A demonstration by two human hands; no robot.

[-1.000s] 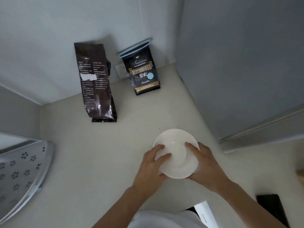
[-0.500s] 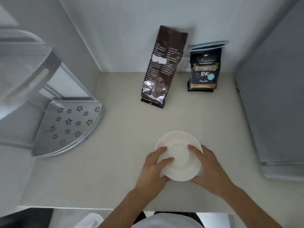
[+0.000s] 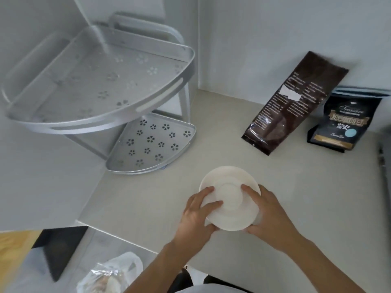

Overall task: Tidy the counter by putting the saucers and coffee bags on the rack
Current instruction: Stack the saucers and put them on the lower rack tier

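A white saucer, or a small stack of them, sits near the counter's front edge. My left hand grips its left rim and my right hand grips its right rim. A silver two-tier corner rack stands at the left, with an upper shelf and a lower shelf, both bare. A tall dark brown coffee bag leans against the back wall. A shorter black coffee bag with a blue clip stands to its right.
The beige counter ends in a wall corner behind the rack. A grey appliance edge borders the right. Below the counter's front edge lie a plastic bag and a black object on the floor.
The view has swung left, so the rack's upper shelf now shows fully and the bags sit further right. Both hands stay on the saucer in about the same grip.
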